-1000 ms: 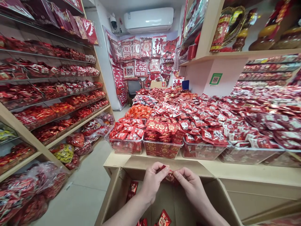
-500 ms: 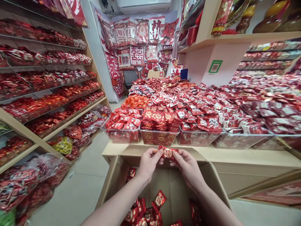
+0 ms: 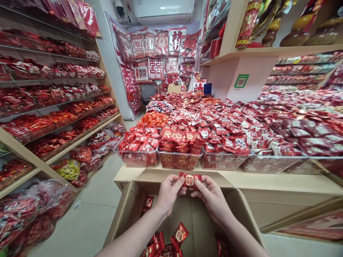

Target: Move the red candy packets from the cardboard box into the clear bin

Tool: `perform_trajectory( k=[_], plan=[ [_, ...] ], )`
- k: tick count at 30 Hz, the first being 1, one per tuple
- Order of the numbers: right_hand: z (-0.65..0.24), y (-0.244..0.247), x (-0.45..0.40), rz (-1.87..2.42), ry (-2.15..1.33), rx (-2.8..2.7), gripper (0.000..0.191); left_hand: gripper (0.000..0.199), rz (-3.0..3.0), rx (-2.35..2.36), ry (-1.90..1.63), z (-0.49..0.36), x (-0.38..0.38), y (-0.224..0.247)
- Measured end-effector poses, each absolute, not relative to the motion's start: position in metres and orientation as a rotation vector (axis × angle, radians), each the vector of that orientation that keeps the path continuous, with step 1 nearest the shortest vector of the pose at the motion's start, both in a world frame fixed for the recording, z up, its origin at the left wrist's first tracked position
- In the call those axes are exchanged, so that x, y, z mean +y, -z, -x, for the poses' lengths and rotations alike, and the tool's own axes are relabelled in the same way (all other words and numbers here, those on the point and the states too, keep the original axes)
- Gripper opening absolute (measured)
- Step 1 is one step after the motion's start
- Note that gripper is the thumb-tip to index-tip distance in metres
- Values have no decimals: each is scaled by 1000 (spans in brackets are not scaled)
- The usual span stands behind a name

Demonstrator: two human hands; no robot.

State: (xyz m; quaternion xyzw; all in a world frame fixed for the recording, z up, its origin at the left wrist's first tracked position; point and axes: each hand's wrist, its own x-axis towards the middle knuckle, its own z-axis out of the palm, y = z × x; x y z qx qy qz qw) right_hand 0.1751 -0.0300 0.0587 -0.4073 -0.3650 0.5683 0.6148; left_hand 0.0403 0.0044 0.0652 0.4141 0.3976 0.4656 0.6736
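Observation:
A small red wrapped candy [image 3: 190,180] with a round gold emblem is stretched between my two hands, above the far part of an open cardboard box [image 3: 123,207]. My left hand [image 3: 169,191] pinches its left end between thumb and fingers. At the other end, my right hand [image 3: 211,192] grips the wrapper with the thumb on top. Loose red packets [image 3: 180,233] of similar look lie on the bottom of the box, some partly hidden by my left forearm.
Clear plastic bins [image 3: 180,159] heaped with red packets line the wooden counter [image 3: 128,174] behind the box. Shelves of red packets [image 3: 56,121] fill the left wall. Plastic bags of goods [image 3: 32,210] lie low at the left, and tiled floor [image 3: 93,207] runs between.
My view has tilted up slightly, so the scene sits lower in the picture. Both hands still hold the candy by its ends, the right thumb now nearer its emblem.

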Motion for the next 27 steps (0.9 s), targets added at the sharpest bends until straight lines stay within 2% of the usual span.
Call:
perform_trajectory(
  k=[4, 8, 13, 15, 20, 22, 25, 27],
  plan=[
    [-181, -56, -28, 976, -1224, -1069, 19, 33, -1169, 839, -952, -36, 5, -70],
    [-178, -56, -27, 980, -1269, -1043, 21, 24, -1213, 863, -929, -37, 5, -69],
    [-169, -55, -29, 1028, -1268, -964, 28, 22, -1253, 918, -933, -38, 2, -66],
    [-174, -57, -30, 1077, -1191, -974, 27, 21, -1495, 971, -928, -33, 8, -77],
    [-204, -88, -13, 1201, -802, -1107, 24, 20, -2393, 985, -1264, -20, 70, -133],
    [-215, -112, 6, 1230, -607, -1192, 26, 28, -2712, 947, -1160, -23, 110, -152],
    [-225, -148, 48, 1335, -332, -1334, 29, 34, -2990, 942, -719, -33, 164, -166],
    [-226, -166, 79, 1467, -221, -1473, 24, 35, -3052, 944, -461, -37, 187, -168]
  ],
)
